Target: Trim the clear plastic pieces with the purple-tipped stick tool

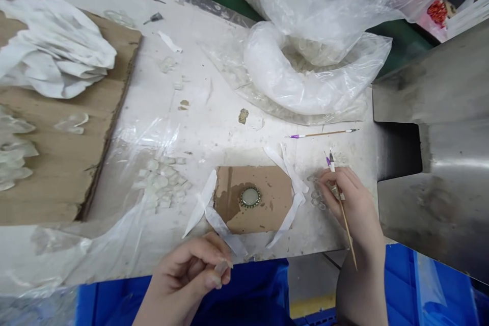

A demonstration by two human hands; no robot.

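My left hand [194,270] is at the table's front edge, thumb and fingers pinching a small translucent piece [220,267]. A thin wooden-handled brush [346,224] rests in my right hand [349,196], tips pointing away from me; a purple and a white ferrule show there, and I cannot tell if these are two brushes. The fingertips of that hand reach down beside small clear pieces [318,199] on the table. Between my hands lies a brown cardboard piece [275,214] with wet stains. On it sits a round pale disc [250,196] with a dark beaded rim.
White strips [284,221] edge the cardboard. Small translucent tiles [162,183] are heaped left of it. Another brush [324,133] lies beyond. A plastic bag [305,86] stands at the back, a metal housing [439,163] right, a large cardboard sheet [57,178] with white cloth [57,51] left.
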